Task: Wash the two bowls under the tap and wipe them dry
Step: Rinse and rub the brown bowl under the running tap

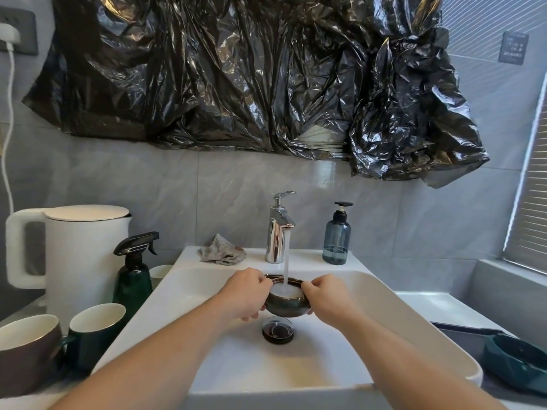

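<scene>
Nearest you, your two bare forearms reach in over the front edge of the white sink (384, 300). At near left on the counter stand a brown mug (26, 350) and a dark green mug (94, 332); at near right a teal dish (515, 359) lies on the counter, only partly in view, and you cannot tell from here whether it is the second bowl.

In the middle of the basin, just above the dark drain (277, 332), you hold a dark glazed bowl (285, 304) upright between both hands. Your left hand (244, 294) is curled around its left side, thumb over the rim and fingers (251, 316) under the base. Your right hand (325, 297) grips the right side the same way, closed on the rim. The bowl is brim-full of frothy water, and the stream from the chrome tap (276, 229) falls straight into it.

Further back, a crumpled grey cloth (222, 253) lies on the sink's far ledge left of the tap, and a blue soap dispenser (337, 238) stands to its right. At far left are a green spray bottle (133, 273) and a white kettle (80, 247). Black plastic sheeting (251, 72) covers the wall above.
</scene>
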The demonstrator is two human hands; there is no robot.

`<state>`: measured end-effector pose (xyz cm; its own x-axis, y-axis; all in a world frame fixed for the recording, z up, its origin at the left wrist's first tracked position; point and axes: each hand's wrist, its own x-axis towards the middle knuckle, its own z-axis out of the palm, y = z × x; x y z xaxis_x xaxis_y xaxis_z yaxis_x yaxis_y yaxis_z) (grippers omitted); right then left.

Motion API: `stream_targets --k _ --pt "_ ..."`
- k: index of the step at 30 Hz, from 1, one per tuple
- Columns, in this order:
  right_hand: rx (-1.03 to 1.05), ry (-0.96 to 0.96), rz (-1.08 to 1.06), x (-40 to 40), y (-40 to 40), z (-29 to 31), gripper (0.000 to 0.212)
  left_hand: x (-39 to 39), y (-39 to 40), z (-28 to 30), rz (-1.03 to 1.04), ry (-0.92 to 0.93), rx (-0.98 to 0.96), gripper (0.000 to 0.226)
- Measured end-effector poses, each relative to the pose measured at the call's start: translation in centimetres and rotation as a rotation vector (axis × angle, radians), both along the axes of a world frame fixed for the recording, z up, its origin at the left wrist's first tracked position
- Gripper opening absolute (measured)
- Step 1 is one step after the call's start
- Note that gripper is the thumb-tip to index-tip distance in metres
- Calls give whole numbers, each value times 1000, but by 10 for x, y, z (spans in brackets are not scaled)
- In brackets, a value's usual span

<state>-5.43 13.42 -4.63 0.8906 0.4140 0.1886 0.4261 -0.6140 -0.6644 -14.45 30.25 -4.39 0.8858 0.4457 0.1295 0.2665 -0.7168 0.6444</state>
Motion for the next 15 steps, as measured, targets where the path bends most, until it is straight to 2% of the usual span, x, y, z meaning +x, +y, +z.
stream_targets --k 15 --pt "0 60 73 -2 0 0 46 -4 4 2 25 -10 21 34"
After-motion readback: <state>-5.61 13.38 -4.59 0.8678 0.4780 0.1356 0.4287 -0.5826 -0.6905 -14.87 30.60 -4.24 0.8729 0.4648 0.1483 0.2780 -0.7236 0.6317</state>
